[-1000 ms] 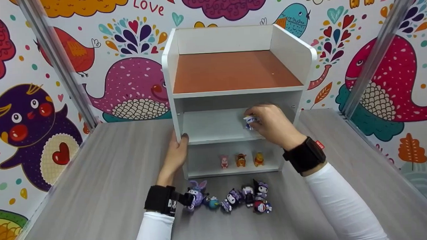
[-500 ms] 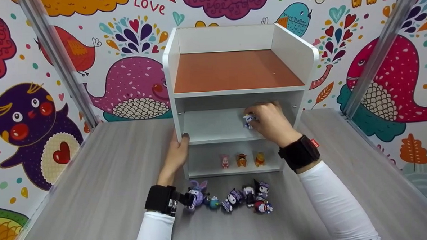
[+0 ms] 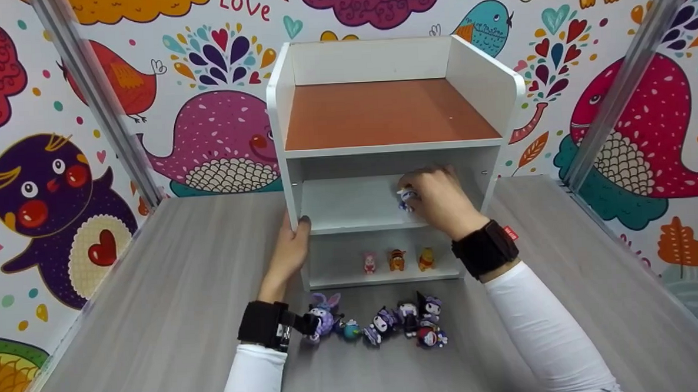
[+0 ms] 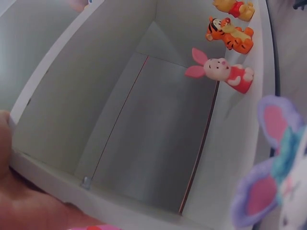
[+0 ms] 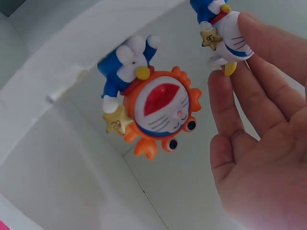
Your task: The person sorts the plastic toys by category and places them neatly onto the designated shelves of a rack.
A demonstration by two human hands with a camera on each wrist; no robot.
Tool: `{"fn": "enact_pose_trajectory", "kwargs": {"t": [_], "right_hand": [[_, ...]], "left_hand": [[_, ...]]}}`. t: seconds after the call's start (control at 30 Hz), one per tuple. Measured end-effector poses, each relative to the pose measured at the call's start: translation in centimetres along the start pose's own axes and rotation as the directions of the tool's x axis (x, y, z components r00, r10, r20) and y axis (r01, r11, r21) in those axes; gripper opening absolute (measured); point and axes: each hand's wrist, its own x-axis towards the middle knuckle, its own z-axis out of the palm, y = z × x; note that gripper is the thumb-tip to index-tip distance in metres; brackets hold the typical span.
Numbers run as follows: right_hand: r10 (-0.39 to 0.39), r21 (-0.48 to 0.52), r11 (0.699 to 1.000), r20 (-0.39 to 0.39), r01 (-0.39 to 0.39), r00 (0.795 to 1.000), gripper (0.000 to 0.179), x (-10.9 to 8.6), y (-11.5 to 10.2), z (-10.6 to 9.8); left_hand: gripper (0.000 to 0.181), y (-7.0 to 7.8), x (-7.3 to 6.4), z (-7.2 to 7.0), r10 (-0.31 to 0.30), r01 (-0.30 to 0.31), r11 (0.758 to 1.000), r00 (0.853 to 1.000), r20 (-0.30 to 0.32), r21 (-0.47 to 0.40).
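My right hand (image 3: 440, 201) pinches a blue-and-white Doraemon figurine (image 3: 407, 198) at the middle level of a small white shelf unit (image 3: 389, 114). In the right wrist view, the thumb and fingers hold the figurine's head, and a gold star (image 5: 211, 39) shows on its front. Beside it is another Doraemon figurine (image 5: 160, 105) in an orange crab hood, hidden behind my hand in the head view. My left hand (image 3: 288, 249) grips the unit's left side panel (image 3: 290, 181), thumb at the front edge; its other fingers are mostly hidden.
On the bottom level stand piglet (image 3: 369, 263), tiger (image 3: 396, 260) and bear (image 3: 426, 258) figurines. Several mostly purple figurines (image 3: 380, 325) lie on the grey floor before the unit, with a rabbit-eared one (image 3: 323, 316) near my left wrist. Patterned walls (image 3: 211, 137) stand around.
My right wrist and forearm have shifted slightly left, while the fingers stay on the Doraemon figurine. My left hand keeps its hold on the side panel.
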Motion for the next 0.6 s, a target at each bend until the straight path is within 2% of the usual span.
{"fn": "enact_pose_trajectory", "kwargs": {"t": [0.3,0.6], "right_hand": [[0.018,-0.031,0.999,-0.004,-0.018,1.000,0.017,0.00,-0.11,-0.18],[-0.002,-0.022,1.000,-0.006,0.001,1.000,0.025,-0.54,0.00,-0.59]], "left_hand": [[0.059,0.00,-0.04,-0.04,0.000,0.000,1.000,1.000,-0.007,0.001],[0.060,-0.09,-0.03,0.02,-0.012,0.012,1.000,1.000,-0.005,-0.003]]}}
